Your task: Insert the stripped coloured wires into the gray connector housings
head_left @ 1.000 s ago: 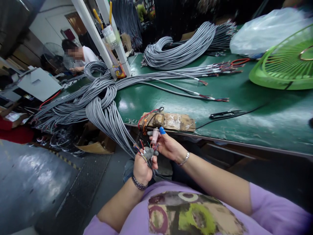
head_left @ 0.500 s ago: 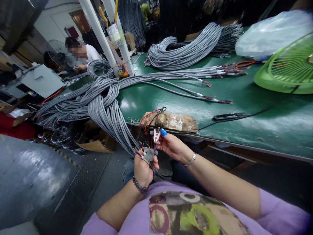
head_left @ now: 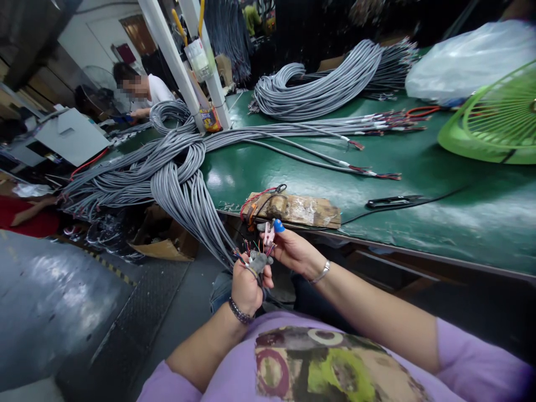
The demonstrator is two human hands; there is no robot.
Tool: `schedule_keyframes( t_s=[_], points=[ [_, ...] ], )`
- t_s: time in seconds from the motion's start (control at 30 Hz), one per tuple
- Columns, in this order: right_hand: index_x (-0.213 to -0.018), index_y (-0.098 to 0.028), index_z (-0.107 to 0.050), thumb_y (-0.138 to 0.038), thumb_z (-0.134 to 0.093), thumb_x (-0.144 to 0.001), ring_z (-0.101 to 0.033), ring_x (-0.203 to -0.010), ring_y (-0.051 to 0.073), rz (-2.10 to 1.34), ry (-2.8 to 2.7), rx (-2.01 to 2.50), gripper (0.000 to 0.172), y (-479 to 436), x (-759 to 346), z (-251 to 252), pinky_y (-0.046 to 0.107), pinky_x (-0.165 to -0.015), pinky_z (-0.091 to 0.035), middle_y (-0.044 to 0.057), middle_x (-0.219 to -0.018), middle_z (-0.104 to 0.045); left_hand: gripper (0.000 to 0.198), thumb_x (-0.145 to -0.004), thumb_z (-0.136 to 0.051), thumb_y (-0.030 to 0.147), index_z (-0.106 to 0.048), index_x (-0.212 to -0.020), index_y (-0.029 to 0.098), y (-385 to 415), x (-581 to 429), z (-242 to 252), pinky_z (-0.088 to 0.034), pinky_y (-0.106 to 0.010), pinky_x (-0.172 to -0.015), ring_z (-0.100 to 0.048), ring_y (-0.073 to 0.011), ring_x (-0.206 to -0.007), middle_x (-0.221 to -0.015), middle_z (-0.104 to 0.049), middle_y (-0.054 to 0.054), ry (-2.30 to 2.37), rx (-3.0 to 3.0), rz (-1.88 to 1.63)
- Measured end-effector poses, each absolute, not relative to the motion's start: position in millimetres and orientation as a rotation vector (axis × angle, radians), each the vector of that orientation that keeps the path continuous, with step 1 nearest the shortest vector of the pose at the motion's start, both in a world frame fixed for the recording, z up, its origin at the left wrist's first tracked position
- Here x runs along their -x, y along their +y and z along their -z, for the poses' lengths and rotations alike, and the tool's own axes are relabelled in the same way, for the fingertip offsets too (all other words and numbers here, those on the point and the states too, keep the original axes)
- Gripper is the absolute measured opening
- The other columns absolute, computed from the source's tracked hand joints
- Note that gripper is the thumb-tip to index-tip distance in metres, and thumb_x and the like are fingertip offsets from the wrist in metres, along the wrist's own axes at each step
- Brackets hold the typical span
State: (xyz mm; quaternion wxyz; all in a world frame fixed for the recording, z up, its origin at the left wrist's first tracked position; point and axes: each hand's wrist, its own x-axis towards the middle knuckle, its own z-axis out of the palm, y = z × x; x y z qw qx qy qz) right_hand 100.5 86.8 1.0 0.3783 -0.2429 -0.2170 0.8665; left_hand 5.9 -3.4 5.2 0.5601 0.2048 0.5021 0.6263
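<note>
My left hand (head_left: 246,287) is closed around the ends of several grey cables (head_left: 201,206), whose thin coloured wires (head_left: 248,247) fan out above the fingers. A lumpy grey covering (head_left: 259,262) shows at the top of this hand; whether it is worn on a finger or held, I cannot tell. My right hand (head_left: 298,254) pinches a small pale pink clip (head_left: 269,231) just above the wires, with a blue cover (head_left: 278,225) on the thumb tip. The clip's jaws are too small to make out.
A wooden block (head_left: 307,210) with red and black leads lies at the bench edge. Black snips (head_left: 393,201), a green fan (head_left: 481,128), a plastic bag (head_left: 464,61) and coiled cables (head_left: 318,92) occupy the green bench (head_left: 335,167). A person (head_left: 153,92) sits beyond the posts.
The clip in my right hand has turned slightly, and the right wrist has shifted a little left. My left hand keeps its hold on the cables. At far left, a red-clad person's arm has moved.
</note>
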Motion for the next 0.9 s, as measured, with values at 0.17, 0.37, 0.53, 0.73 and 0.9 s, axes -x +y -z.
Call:
schedule_keyframes(
  t_s=[0.17, 0.37, 0.53, 0.73, 0.9],
  points=[
    [-0.082, -0.017, -0.065, -0.059, -0.061, -0.073, -0.054, -0.061, 0.012, -2.297, -0.611, 0.588, 0.043, 78.8, -108.0, 0.2, 0.024, -0.055, -0.045, 0.003, -0.071, -0.062, 0.036, -0.061, -0.072, 0.046, -0.054, -0.069, 0.016, -6.9, -6.5, -7.5, -0.033, -0.016, -0.031, -0.045, -0.0061, -0.032, -0.047, -0.056, 0.003, 1.176, -0.493, -1.503],
    [-0.075, -0.017, -0.059, -0.047, -0.073, -0.067, -0.047, -0.053, 0.009, -2.12, -1.086, 0.643, 0.034, 49.8, -125.3, -2.5, 0.023, -0.053, -0.039, -0.002, -0.06, -0.055, 0.036, -0.066, -0.07, 0.047, -0.053, -0.069, 0.016, -18.8, -7.3, 2.2, -0.034, -0.016, -0.034, -0.046, -0.0055, -0.034, -0.051, -0.056, 0.003, 1.243, -0.647, -1.488],
    [-0.072, -0.017, -0.061, -0.038, -0.07, -0.071, -0.051, -0.057, 0.011, -1.946, -1.368, 0.699, 0.023, 44.3, -134.4, -5.8, 0.025, -0.057, -0.04, 0.0, -0.064, -0.061, 0.033, -0.07, -0.067, 0.046, -0.054, -0.071, 0.016, -23.1, -0.8, 6.4, -0.037, -0.016, -0.037, -0.051, -0.0075, -0.037, -0.052, -0.059, 0.002, 1.274, -0.863, -1.263],
    [-0.071, -0.015, -0.065, -0.038, -0.071, -0.069, -0.052, -0.061, 0.012, -1.87, -1.532, 0.758, 0.024, 47.9, -138.7, -6.5, 0.025, -0.061, -0.042, 0.001, -0.066, -0.063, 0.031, -0.07, -0.069, 0.043, -0.055, -0.07, 0.015, -22.0, 5.6, 5.1, -0.039, -0.018, -0.036, -0.051, -0.0088, -0.035, -0.049, -0.058, 0.002, 1.205, -0.907, -1.082],
    [-0.07, -0.015, -0.065, -0.04, -0.071, -0.069, -0.049, -0.057, 0.011, -1.828, -1.466, 0.813, 0.026, 45.4, -136.4, -10.4, 0.024, -0.057, -0.038, 0.001, -0.064, -0.063, 0.031, -0.069, -0.069, 0.043, -0.055, -0.068, 0.015, -23.4, 0.8, 7.7, -0.036, -0.016, -0.035, -0.052, -0.0084, -0.035, -0.05, -0.06, 0.001, 1.226, -0.78, -1.293]
  ],
)
